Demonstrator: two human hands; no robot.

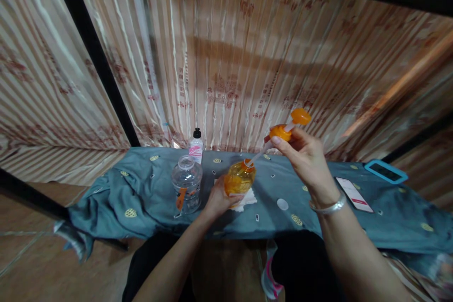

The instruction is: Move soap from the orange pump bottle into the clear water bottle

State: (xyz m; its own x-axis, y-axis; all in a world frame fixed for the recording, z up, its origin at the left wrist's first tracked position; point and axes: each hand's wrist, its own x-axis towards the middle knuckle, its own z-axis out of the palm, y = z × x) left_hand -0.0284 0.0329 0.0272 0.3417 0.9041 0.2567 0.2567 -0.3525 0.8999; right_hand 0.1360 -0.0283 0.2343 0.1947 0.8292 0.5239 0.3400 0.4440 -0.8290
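The left grip (pixel 218 199) clasps the amber bottle (pixel 241 179); above and right of it, the right grip (pixel 300 152) pinches the orange pump (pixel 280 133), whose tube (pixel 261 153) slants down to the bottle's mouth (pixel 248 163).

Striped curtain (pixel 226 56), brown floor (pixel 101 276).

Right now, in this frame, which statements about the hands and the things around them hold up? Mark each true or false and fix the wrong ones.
1. The left hand holds the amber bottle. True.
2. The right hand holds the orange pump. True.
3. The orange pump is screwed onto the amber bottle. False: it is held apart, its tube at the neck.
4. The clear bottle stands left of the amber bottle. True.
5. The phone lies between the bottles. False: it lies right of both.
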